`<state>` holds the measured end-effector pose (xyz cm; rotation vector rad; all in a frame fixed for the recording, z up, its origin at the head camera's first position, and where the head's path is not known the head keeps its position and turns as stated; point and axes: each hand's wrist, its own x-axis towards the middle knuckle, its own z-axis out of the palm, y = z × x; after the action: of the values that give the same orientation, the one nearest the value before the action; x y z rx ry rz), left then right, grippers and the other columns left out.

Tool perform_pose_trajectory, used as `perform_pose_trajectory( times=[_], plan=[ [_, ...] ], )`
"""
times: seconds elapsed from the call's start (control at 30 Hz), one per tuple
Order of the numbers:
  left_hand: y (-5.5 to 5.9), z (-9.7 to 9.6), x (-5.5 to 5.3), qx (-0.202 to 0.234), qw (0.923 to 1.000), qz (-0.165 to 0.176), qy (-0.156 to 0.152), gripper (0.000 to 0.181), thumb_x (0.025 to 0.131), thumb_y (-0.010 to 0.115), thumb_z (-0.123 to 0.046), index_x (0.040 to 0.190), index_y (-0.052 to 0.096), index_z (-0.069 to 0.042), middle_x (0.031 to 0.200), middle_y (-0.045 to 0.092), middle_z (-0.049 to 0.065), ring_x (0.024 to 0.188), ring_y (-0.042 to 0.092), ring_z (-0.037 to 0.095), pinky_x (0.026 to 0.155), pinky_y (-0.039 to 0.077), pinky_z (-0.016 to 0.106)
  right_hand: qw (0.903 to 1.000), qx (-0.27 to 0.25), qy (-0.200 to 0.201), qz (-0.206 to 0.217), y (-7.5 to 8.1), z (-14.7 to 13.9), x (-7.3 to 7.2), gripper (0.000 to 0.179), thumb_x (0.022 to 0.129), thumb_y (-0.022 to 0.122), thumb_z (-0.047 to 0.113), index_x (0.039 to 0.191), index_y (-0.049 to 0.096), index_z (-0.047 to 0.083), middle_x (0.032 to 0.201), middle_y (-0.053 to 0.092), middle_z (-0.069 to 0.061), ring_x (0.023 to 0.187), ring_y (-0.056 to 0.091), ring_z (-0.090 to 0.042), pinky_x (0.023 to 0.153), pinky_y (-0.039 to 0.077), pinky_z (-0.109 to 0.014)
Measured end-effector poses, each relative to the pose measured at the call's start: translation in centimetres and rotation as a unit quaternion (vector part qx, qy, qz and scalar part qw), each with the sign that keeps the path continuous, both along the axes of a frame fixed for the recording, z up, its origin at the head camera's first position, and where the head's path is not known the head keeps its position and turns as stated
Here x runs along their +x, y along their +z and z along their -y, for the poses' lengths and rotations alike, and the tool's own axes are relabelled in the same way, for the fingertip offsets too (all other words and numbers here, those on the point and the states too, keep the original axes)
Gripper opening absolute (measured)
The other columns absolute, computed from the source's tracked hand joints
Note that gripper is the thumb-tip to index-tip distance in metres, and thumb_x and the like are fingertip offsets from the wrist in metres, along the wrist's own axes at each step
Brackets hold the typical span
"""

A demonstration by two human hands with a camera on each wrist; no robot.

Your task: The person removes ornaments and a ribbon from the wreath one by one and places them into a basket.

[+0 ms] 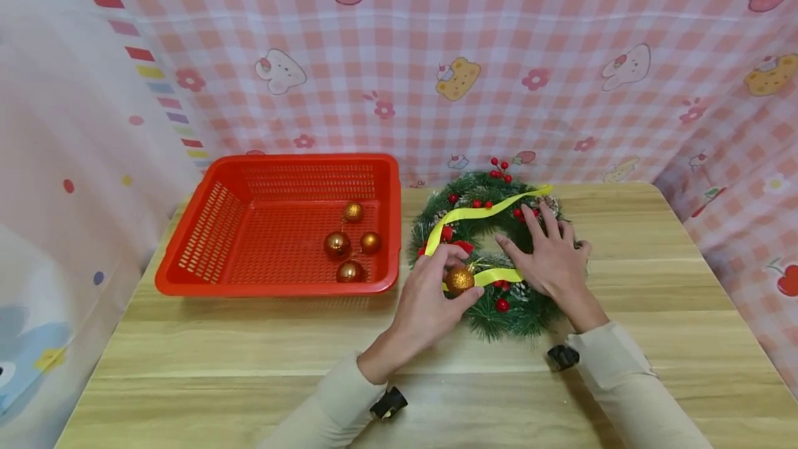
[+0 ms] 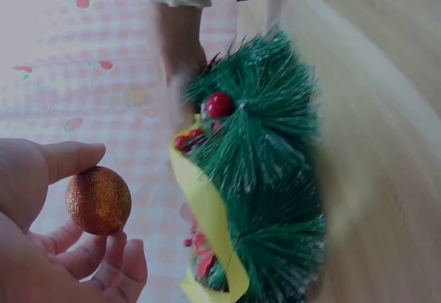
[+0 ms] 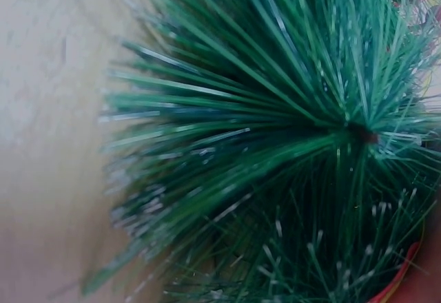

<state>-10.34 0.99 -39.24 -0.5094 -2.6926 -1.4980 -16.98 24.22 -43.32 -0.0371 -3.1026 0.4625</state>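
Observation:
My left hand (image 1: pixel 427 300) pinches a glittery gold Christmas ball (image 1: pixel 460 280) between thumb and fingers, over the near-left part of a green wreath (image 1: pixel 489 324). In the left wrist view the ball (image 2: pixel 98 200) shows beside the wreath's needles (image 2: pixel 269 131). My right hand (image 1: pixel 555 258) lies with fingers spread over the wreath's right side, hiding part of it. A yellow ribbon (image 1: pixel 470 213) loops across the wreath, with one end at the far side and part passing under the hands. Red berries (image 1: pixel 502 305) dot the greenery. Needles (image 3: pixel 262 110) fill the right wrist view.
A red plastic basket (image 1: pixel 280 289) stands left of the wreath, with several gold and bronze balls (image 1: pixel 337 244) at its right side. Both sit on a wooden table (image 1: pixel 249 345). Behind hangs a pink checked cloth (image 1: pixel 386 54). A black strap device (image 1: pixel 388 403) is on each wrist.

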Motion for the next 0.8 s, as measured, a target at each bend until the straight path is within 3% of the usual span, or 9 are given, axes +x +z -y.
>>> perform_pose_trajectory(
  times=[0.27,0.63,0.8],
  plan=[
    [0.8,1.3,-0.3,0.016,0.9998,-0.007,0.005,0.044,0.084,0.08,-0.021,0.121,0.057,-0.013,0.108,0.066,0.0,0.097,0.053,0.017,0.077,0.045,0.029,1.0,-0.002,0.006,-0.007,0.1,0.0,0.1,0.09,0.092,0.031,0.077,0.16,0.015,0.02,0.166,0.009,-0.015,0.136,0.021,-0.057,0.09,0.022,-0.08],
    [1.8,3.8,-1.2,0.016,0.9981,-0.038,0.045,0.044,0.083,0.081,-0.022,0.119,0.058,-0.012,0.1,0.065,0.001,0.087,0.053,0.017,0.069,0.042,0.028,0.9999,-0.005,0.004,-0.01,0.1,0.0,0.2,0.089,0.093,0.032,0.075,0.16,0.014,0.021,0.166,0.008,-0.014,0.136,0.021,-0.056,0.09,0.023,-0.08],
    [2.1,5.4,-1.7,0.014,0.997,-0.037,0.067,0.044,0.083,0.081,-0.022,0.12,0.059,-0.014,0.104,0.064,0.0,0.086,0.052,0.019,0.069,0.042,0.03,0.9999,-0.006,0.006,-0.008,0.1,0.0,0.2,0.089,0.093,0.032,0.076,0.16,0.014,0.021,0.166,0.008,-0.014,0.137,0.021,-0.056,0.09,0.022,-0.08]
  ],
)
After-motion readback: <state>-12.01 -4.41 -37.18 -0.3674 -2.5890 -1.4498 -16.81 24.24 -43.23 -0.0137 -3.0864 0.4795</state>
